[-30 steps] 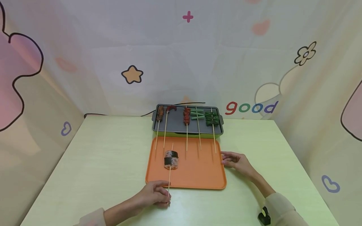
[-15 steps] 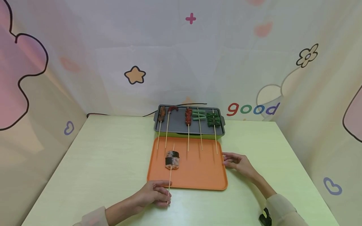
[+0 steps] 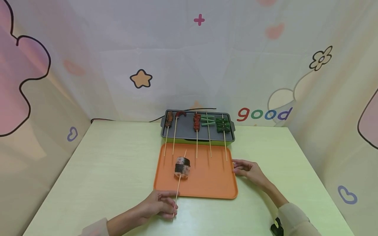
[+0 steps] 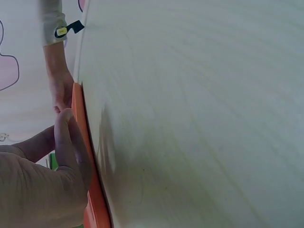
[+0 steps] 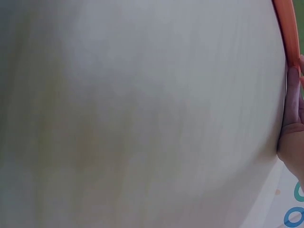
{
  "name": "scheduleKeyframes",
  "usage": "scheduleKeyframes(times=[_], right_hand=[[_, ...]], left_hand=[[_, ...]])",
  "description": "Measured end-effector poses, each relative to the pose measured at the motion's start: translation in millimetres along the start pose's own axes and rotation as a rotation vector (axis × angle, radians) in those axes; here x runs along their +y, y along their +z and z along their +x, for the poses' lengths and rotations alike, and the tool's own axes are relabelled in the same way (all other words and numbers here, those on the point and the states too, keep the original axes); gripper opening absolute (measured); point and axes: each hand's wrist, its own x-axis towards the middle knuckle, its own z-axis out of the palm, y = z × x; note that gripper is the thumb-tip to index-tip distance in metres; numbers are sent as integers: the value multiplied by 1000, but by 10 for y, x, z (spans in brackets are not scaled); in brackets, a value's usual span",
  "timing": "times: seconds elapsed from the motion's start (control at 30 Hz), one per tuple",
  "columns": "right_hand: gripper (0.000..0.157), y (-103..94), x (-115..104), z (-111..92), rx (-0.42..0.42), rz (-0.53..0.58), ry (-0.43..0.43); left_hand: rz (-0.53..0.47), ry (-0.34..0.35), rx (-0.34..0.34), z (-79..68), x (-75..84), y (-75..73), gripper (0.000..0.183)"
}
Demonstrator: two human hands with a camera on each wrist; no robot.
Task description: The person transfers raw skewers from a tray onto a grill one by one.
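In the head view my left hand (image 3: 157,205) pinches the lower end of a wooden stick whose food piece (image 3: 182,167) has dark and pale pinkish bands. This skewer slants over the left part of an orange tray (image 3: 212,183), its pointed tip leaning right. My left index finger stretches along the tray's front rim. At the tray's right edge, my right hand (image 3: 249,172) holds the rim between thumb and fingers. The right wrist view shows those fingers (image 5: 293,95) right at the orange rim. In the left wrist view my left hand (image 4: 71,147) covers the skewer.
Behind the tray stands a grey grill pan (image 3: 186,131) on a green base. Several skewers lie across it, among them a red meat skewer (image 3: 196,123) and a green leafy one (image 3: 222,125); their sticks reach over the tray. A black cable (image 3: 156,119) runs behind.
The banded skewer has tilted, its food end swinging slightly right and the stick's lower end slightly left. The right hand and tray stay put relative to each other.
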Motion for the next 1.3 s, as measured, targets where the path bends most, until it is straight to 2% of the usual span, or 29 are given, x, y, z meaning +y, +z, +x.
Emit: scheduleKeyframes(times=[0.27, 0.5, 0.77, 1.03, 1.3], right_hand=[[49, 0, -1, 5, -10, 2, 8], [49, 6, -6, -5, -10, 0, 18], [49, -11, -24, -23, -21, 2, -27], [49, 11, -40, -38, -22, 3, -29], [48, 0, -25, -21, -26, -3, -25]], left_hand=[[10, 47, -18, -15, 40, -17, 70], [29, 88, -29, -19, 159, -27, 67], [35, 109, -12, 73, 435, -47, 67], [43, 101, -44, 176, 719, -105, 67], [-22, 89, -14, 383, 998, -167, 63]])
